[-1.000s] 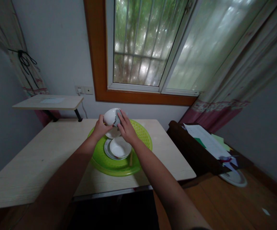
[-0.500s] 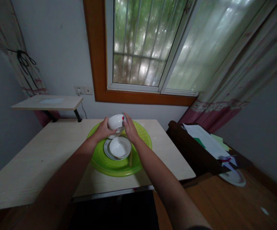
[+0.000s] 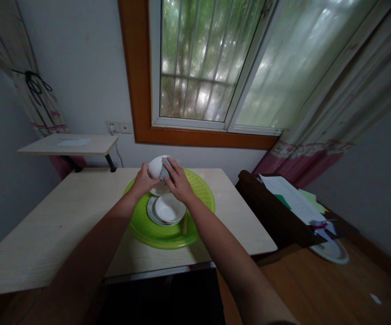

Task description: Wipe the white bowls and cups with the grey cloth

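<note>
My left hand [image 3: 144, 182] grips a white bowl [image 3: 154, 168] by its side, tilted and raised over a green basin [image 3: 175, 242]. Against the bowl's outer right side, my right hand [image 3: 179, 183] presses a flat grey cloth-like piece [image 3: 165, 169]; whether it is cloth or sponge I cannot tell. Beneath the held bowl another white dish [image 3: 159, 188] shows in part. Closer to me in the basin, a second white bowl [image 3: 170, 208] rests on a patterned plate [image 3: 151, 211]. Beside it lie light wooden chopsticks [image 3: 185, 224], partly covered by my right arm.
The basin stands on a pale wooden table [image 3: 90, 203]. A small raised shelf [image 3: 70, 144] is at the back left, below wall sockets [image 3: 118, 127]. To the right, a dark brown piece of furniture [image 3: 266, 203] carries papers [image 3: 290, 201]. A window [image 3: 202, 67] is ahead.
The held bowl has turned and shifted slightly left and up. My right hand has moved from its rim onto its outer side, and more of the grey piece shows.
</note>
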The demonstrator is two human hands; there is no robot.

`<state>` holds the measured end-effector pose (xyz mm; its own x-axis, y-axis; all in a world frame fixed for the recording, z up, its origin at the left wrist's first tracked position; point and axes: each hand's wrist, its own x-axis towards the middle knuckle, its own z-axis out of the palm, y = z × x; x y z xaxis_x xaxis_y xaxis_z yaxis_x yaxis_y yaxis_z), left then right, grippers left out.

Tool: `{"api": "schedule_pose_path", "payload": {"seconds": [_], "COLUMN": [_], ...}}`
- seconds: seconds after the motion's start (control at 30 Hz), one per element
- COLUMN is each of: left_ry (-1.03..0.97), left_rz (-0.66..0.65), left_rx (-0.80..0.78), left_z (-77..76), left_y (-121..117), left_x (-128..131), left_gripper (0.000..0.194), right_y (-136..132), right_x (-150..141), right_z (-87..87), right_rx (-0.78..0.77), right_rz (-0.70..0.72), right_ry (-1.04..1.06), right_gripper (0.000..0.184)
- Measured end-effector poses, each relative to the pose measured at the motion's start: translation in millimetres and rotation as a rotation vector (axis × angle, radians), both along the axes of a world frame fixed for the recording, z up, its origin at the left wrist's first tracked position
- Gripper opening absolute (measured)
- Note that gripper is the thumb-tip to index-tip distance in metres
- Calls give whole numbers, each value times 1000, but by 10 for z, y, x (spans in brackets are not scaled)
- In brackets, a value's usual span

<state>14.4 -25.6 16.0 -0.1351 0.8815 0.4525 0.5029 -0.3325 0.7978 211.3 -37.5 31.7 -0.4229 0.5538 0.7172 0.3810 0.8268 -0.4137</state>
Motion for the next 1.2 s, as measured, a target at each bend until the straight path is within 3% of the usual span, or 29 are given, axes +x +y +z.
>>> {"api": "schedule_pose_path", "payload": {"seconds": [0.13,0.27,0.53,0.7,0.9,1.03,1.2], "left_ry": [-101,-200,-279,-275,-224,-104,-3], "left_rz": [18,-99,-201,-221,-243,-239,-198], "left_rx": [8,-29,-65,-99,-10,25,47], "left_z": [-19,-60,-105,-114,-152,-154,-123], "left_y": [36,66,115,97,100,90,63], "left_x": [-39,-42,-36,-37,-31,-14,-9], "left_gripper": [59,62,62,65,80,75,68], "right_y": [163,270,284,337,330,341,334], "right_x": [66,78,36,49,113,182,215], "right_z": [-143,-257,-327,-379,-364,-322,-263], "right_rx": [-200,-361,-418,-537,-375,-215,-120], "right_rz": [-15,11,-6,48,-30,-30,-44], "right_ry": [170,296,333,421,274,100,27], "right_gripper": [64,71,80,96,87,82,79]}}
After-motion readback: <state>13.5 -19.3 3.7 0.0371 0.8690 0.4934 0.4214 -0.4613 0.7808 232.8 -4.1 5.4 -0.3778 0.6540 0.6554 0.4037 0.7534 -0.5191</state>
